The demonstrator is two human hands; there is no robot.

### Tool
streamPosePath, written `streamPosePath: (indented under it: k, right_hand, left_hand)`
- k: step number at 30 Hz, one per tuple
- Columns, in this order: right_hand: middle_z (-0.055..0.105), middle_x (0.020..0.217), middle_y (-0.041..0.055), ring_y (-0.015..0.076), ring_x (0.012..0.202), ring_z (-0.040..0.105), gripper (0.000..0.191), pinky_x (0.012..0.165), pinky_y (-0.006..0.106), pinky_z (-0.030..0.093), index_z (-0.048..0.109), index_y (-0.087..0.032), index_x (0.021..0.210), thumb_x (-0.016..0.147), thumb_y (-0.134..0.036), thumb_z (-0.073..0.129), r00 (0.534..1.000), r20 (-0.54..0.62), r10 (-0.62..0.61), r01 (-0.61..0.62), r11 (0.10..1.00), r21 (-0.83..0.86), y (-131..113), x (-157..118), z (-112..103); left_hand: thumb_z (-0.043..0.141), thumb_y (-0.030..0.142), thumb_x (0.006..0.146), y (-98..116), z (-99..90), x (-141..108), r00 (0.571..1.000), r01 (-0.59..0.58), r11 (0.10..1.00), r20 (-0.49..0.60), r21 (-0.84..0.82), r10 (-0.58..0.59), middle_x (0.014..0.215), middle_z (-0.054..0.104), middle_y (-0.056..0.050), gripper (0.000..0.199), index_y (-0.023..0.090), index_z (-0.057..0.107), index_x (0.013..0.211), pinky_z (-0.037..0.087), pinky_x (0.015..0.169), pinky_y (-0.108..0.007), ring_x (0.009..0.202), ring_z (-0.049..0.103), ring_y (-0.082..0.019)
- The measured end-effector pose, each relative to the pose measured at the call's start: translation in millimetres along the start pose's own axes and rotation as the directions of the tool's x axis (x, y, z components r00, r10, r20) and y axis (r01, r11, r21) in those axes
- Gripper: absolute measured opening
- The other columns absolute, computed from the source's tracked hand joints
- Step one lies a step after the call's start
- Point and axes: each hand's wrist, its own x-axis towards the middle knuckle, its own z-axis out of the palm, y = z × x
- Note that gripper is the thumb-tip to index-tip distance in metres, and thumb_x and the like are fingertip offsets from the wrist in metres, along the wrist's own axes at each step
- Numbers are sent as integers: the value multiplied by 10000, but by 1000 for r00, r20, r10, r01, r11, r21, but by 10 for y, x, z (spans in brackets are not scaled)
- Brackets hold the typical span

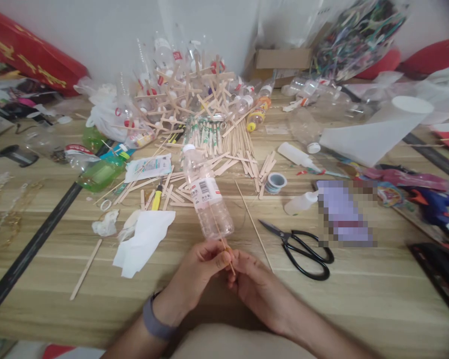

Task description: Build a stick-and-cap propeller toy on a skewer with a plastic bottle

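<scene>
A thin wooden stick [223, 241] runs from over a clear plastic bottle down between my two hands. My left hand [200, 267], with a grey band at the wrist, pinches the stick. Beside it, my right hand [256, 284] meets the same stick with its fingertips closed. The clear bottle [219, 217] has a white cap and a white label with a barcode, and its base is just beyond my fingertips. To the right lie black-handled scissors [303, 247], and another thin stick [252, 222] rests between them and the bottle.
Wooden craft sticks [230, 162] and several bottles [164, 60] pile up at the back. White paper [145, 242] and a green bottle [102, 173] are left. Right are a small glue bottle [301, 202], a pixelated purple object [342, 212] and a white paper cone [374, 127].
</scene>
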Motion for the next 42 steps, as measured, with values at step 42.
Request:
streamPosePath:
  k: [42]
  right_hand:
    - [719, 654, 10, 7, 312, 339, 235, 251, 145, 186, 748, -153, 712, 663, -380, 790, 999, -9, 38, -35, 771, -636, -200, 10, 117]
  left_hand:
    - [739, 451, 700, -59, 9, -182, 953, 49, 991, -303, 128, -8, 753, 487, 11, 365, 147, 597, 555, 354, 545, -207, 622, 447, -95]
